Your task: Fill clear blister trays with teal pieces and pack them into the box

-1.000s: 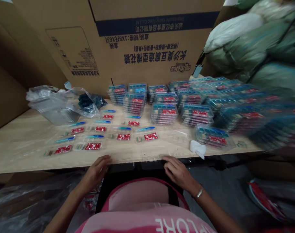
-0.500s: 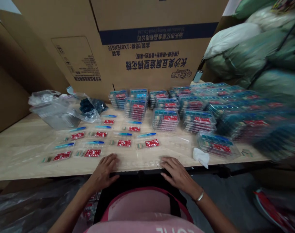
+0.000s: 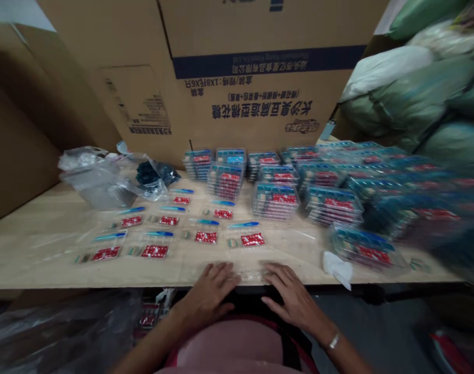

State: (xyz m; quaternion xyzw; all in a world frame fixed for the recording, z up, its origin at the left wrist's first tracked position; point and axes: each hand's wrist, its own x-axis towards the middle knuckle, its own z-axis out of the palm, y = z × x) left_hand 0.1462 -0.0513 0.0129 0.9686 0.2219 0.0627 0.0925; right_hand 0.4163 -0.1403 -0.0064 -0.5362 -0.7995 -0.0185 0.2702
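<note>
Clear tray (image 3: 251, 276), faint in the blur at lower centre of the frame, near the front edge of the table (image 3: 30, 246), between left hand (image 3: 211, 291) and right hand (image 3: 293, 298). Fingers loosely spread on each, thumbs apart, pinching nothing visible; contact with the rim impossible to tell. Probably light, thin-walled and springy, slick to the touch, likely to dent under a hard squeeze. Best held gently by opposite ends, away from the middle.

Printed cardboard box (image 3: 252, 88) near sacks (image 3: 416, 85)
</note>
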